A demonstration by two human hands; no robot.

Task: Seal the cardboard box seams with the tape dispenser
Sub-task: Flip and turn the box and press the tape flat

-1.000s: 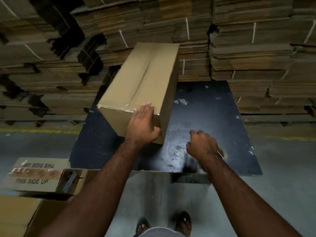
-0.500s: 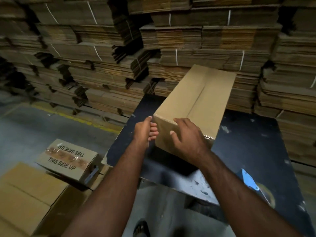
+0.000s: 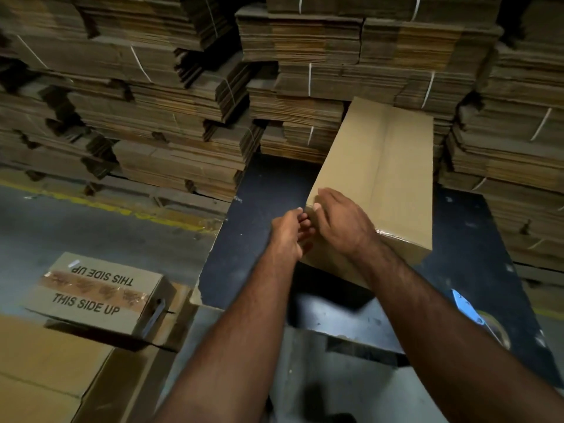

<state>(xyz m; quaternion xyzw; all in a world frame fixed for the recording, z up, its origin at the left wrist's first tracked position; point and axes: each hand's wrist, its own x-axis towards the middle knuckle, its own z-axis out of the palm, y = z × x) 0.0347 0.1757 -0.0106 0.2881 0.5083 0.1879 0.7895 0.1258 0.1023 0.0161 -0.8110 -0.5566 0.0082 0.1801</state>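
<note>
Stacked bundles of flattened cardboard (image 3: 305,71) fill the background; in front stands a dark worktable (image 3: 268,215) on a concrete floor.

Cardboard box (image 3: 381,178) lies on the table, long top face up, centre seam (image 3: 380,166) visible along it. A glossy strip shows at the near top edge; whether the seam itself carries tape cannot be told.

Both hands work the box's near-left corner. Right hand (image 3: 341,221) lies over the top edge, fingers curled onto it and pressing. Left hand (image 3: 290,233) is at the side of the same corner, fingers against the cardboard. Neither holds a tool; whether either pinches a tape end cannot be told.

Tape dispenser (image 3: 479,319), blue handle and roll, sits at the near-right of the table, well apart from both hands and close to the table's edge.

Risks, as judged:
- Box's near end looks to overhang the near table edge; downward pressure at the corner could tip or slide it.
- Right forearm passes just beside the dispenser; a sweep back could knock it off.
- Uneven rubbing at the corner could leave wrinkles or a lifting end.

A taped box marked "THIS SIDE UP" (image 3: 94,294) sits lower left.
</note>
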